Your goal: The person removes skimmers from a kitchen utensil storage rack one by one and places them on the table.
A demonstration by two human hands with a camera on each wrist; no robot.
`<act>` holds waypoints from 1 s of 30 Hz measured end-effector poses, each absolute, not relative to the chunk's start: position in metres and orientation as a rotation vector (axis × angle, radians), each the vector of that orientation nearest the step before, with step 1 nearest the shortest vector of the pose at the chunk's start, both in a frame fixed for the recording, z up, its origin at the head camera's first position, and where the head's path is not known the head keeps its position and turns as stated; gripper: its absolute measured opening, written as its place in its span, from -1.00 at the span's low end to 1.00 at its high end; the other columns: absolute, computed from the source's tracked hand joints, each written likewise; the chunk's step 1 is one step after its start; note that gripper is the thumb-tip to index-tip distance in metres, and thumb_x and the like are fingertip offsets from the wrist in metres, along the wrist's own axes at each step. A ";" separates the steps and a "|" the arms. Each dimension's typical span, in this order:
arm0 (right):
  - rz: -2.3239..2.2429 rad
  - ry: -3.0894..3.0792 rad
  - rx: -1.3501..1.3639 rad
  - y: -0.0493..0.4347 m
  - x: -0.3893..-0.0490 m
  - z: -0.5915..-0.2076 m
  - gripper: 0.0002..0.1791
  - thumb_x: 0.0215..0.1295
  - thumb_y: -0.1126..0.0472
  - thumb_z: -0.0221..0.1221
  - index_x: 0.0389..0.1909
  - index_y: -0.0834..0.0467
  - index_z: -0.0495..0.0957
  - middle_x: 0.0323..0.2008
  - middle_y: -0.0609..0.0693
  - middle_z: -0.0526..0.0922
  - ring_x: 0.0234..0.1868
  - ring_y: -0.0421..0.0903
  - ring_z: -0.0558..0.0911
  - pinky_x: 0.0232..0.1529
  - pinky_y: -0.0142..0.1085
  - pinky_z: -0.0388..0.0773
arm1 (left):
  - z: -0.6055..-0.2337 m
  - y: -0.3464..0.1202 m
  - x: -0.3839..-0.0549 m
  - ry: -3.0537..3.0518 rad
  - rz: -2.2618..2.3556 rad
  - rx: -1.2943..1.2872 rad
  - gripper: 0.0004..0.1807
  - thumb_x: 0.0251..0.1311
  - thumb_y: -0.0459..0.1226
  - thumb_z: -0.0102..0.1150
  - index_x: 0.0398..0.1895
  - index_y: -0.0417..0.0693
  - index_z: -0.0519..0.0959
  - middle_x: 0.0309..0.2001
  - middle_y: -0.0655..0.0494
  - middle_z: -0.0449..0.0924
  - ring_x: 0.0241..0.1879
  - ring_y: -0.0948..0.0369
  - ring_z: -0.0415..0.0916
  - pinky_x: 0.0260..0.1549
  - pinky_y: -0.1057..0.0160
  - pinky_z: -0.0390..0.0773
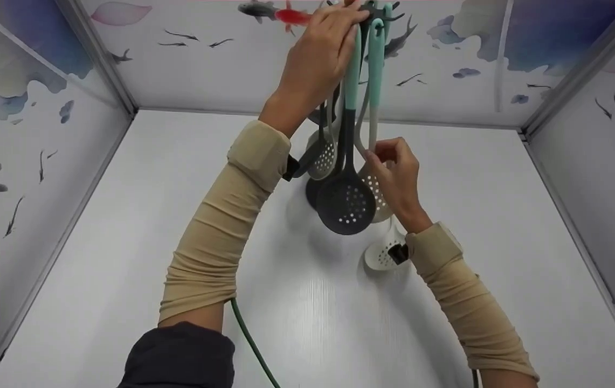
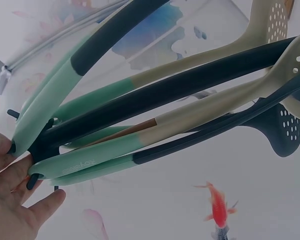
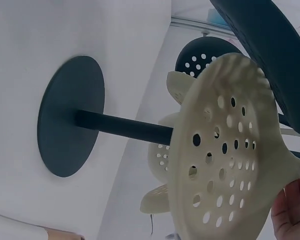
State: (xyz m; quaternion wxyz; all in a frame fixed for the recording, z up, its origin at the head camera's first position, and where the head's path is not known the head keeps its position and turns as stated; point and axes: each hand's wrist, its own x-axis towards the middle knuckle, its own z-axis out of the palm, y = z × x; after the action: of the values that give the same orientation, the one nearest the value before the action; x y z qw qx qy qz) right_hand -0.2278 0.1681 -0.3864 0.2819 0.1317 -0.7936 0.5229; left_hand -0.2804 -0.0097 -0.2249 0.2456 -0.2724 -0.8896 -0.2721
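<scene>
In the head view my left hand (image 1: 318, 59) holds the top of a black utensil stand (image 3: 125, 127), fingers among its hooks. Several utensils with mint-green handle ends hang there. My right hand (image 1: 401, 172) pinches the neck of a beige skimmer (image 3: 265, 150), its perforated head filling much of the right wrist view. Beside it hangs a black skimmer (image 1: 346, 202), in front of the stand. From the left wrist view, the left thumb lies below the hooks, close to the mint handles. The skimmer's mint handle (image 1: 376, 64) reaches up to a hook.
Another cream skimmer (image 1: 377, 261) appears low in the head view, beside the right wrist. The stand's round base (image 3: 72, 120) rests on the white table (image 1: 178, 140). Printed panels with fish rise around the table. A green cable (image 1: 253, 345) runs below the left arm.
</scene>
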 end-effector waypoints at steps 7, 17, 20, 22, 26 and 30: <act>1.360 -2.090 0.388 0.169 -0.226 -0.385 -0.80 0.15 0.32 0.23 -0.26 0.36 0.50 -0.39 0.13 0.59 -0.42 -0.25 0.50 -0.35 -0.49 0.43 | -0.226 -0.010 -0.282 -2.424 -0.751 -0.753 -0.55 0.45 -0.09 -0.34 0.31 0.06 0.31 0.34 0.08 0.26 0.38 0.24 0.08 0.24 0.49 0.19; 1.339 -2.086 0.400 0.171 -0.224 -0.383 -0.82 0.14 0.37 0.22 -0.27 0.38 0.49 -0.41 0.15 0.60 -0.43 -0.27 0.50 -0.34 -0.51 0.45 | -0.225 -0.009 -0.282 -2.427 -0.735 -0.748 -0.55 0.45 -0.10 -0.34 0.32 0.05 0.31 0.35 0.12 0.25 0.38 0.24 0.08 0.25 0.51 0.16; 1.343 -2.072 0.393 0.171 -0.224 -0.383 -0.82 0.14 0.38 0.22 -0.27 0.38 0.50 -0.42 0.16 0.59 -0.42 -0.27 0.49 -0.34 -0.52 0.44 | -0.224 -0.007 -0.283 -2.428 -0.729 -0.760 -0.54 0.45 -0.09 -0.35 0.32 0.06 0.30 0.35 0.12 0.24 0.39 0.24 0.07 0.26 0.51 0.15; 1.339 -2.064 0.392 0.171 -0.223 -0.384 -0.82 0.13 0.38 0.23 -0.28 0.39 0.50 -0.42 0.17 0.59 -0.42 -0.27 0.49 -0.34 -0.52 0.44 | -0.225 -0.007 -0.283 -2.432 -0.730 -0.761 -0.55 0.45 -0.09 -0.36 0.32 0.06 0.31 0.35 0.10 0.25 0.38 0.25 0.07 0.25 0.50 0.18; 1.334 -2.045 0.415 0.171 -0.223 -0.385 -0.82 0.12 0.39 0.23 -0.28 0.39 0.50 -0.42 0.20 0.59 -0.40 -0.26 0.49 -0.32 -0.48 0.45 | -0.226 -0.007 -0.283 -2.430 -0.736 -0.752 -0.55 0.45 -0.09 -0.35 0.31 0.08 0.32 0.32 0.09 0.27 0.36 0.26 0.10 0.23 0.50 0.22; 1.320 -2.045 0.419 0.171 -0.222 -0.384 -0.82 0.12 0.39 0.23 -0.28 0.40 0.50 -0.41 0.20 0.60 -0.39 -0.27 0.49 -0.31 -0.49 0.45 | -0.226 -0.008 -0.285 -2.417 -0.739 -0.739 -0.56 0.45 -0.09 -0.32 0.30 0.07 0.33 0.33 0.13 0.27 0.37 0.28 0.09 0.24 0.52 0.18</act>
State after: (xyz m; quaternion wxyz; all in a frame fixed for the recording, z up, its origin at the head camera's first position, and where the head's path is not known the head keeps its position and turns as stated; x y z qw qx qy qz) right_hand -0.2216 0.1712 -0.3842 0.3297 0.1602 -0.7817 0.5045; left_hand -0.2846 -0.0075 -0.2257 0.2516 -0.2715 -0.8883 -0.2718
